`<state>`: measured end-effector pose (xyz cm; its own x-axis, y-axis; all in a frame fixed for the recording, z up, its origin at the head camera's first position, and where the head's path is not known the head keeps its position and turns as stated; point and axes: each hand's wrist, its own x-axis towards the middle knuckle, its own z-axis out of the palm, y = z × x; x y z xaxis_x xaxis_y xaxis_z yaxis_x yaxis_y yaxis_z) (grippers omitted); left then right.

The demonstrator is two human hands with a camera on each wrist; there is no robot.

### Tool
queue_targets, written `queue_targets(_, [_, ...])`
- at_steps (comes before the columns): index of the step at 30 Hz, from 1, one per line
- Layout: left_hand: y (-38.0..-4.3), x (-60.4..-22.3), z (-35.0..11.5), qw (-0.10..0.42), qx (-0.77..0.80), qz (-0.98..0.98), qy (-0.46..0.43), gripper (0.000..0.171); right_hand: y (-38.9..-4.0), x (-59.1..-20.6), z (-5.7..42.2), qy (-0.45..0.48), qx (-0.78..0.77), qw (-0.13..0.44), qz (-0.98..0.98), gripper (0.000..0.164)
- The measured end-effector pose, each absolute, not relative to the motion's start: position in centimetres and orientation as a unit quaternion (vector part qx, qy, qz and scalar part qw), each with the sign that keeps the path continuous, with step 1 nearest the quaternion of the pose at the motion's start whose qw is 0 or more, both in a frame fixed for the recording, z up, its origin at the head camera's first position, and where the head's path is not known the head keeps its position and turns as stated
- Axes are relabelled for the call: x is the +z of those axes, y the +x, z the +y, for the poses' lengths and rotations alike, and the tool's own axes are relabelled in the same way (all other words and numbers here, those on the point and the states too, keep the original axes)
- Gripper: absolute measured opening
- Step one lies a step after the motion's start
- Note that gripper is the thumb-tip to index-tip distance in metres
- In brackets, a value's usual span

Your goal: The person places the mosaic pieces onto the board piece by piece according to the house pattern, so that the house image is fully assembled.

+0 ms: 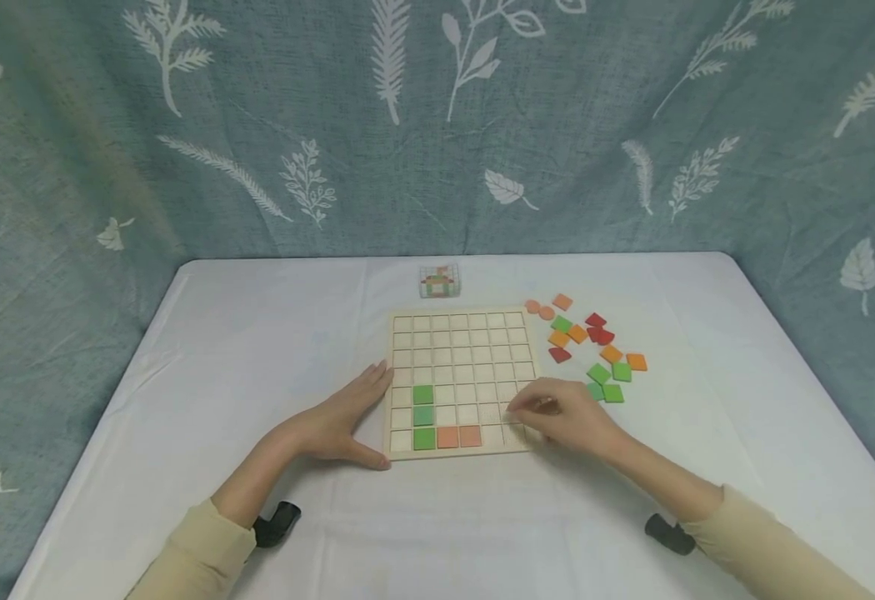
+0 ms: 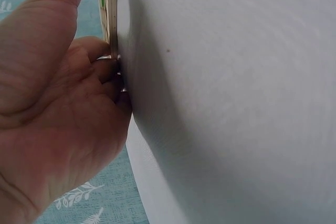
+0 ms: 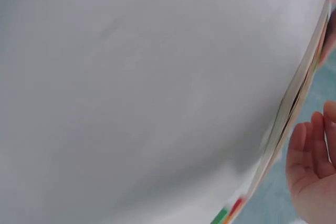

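Observation:
A wooden grid board (image 1: 452, 314) lies on the table. Three green square tiles (image 1: 423, 395) form a column near its left side, and two salmon square tiles (image 1: 447, 437) continue along the bottom row. My left hand (image 1: 343, 417) rests against the board's left edge, thumb spread toward the near corner and fingers extended; the left wrist view has this hand (image 2: 68, 93) beside the board's rim. Over the lower right cells is my right hand (image 1: 565, 412), fingers bent and fingertips close to the board. I cannot tell whether a tile is between its fingertips.
Loose tiles lie right of the board: orange squares (image 1: 612, 354), green squares (image 1: 622, 372), red pieces (image 1: 595, 320) and salmon circles (image 1: 547, 313). Behind the board is a small pattern card (image 1: 439, 282). A patterned curtain (image 1: 437, 167) hangs beyond the white-covered table (image 1: 272, 333).

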<state>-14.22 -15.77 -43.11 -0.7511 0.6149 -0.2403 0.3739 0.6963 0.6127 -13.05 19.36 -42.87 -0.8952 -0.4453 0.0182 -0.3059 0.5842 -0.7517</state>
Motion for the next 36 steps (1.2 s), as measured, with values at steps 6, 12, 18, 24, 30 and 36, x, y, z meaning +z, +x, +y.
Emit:
queue_targets(6, [-14.2, -43.3, -15.8, 0.216, 0.274, 0.895, 0.278, 0.122, -13.1, -42.7, 23.3, -0.135, -0.355, 0.061, 0.923, 0.016])
queue_targets(12, [-14.2, -43.3, -15.8, 0.22, 0.274, 0.895, 0.276, 0.122, -12.9, -42.8, 27.2, -0.09, -0.307, 0.022, 0.947, 0.024])
queue_targets(18, [-14.3, -43.3, -15.9, 0.219, 0.274, 0.894, 0.278, 0.122, -12.7, -42.9, 29.5, -0.076, -0.292, 0.01, 0.953, 0.027])
queue_targets(24, [-14.3, -43.1, -16.0, 0.218, 0.278, 0.892, 0.282, 0.121, -12.9, -43.0, 30.0, -0.079, -0.296, 0.019, 0.952, 0.028])
queue_targets(30, [-14.2, -42.9, -15.9, 0.218, 0.278, 0.893, 0.278, 0.121, -12.9, -42.8, 29.6, -0.072, -0.3, 0.023, 0.951, 0.029])
queue_targets(36, [-14.1, -42.6, -15.9, 0.221, 0.277, 0.894, 0.275, 0.121, -12.8, -42.4, 28.2, -0.054, -0.328, 0.052, 0.942, 0.031])
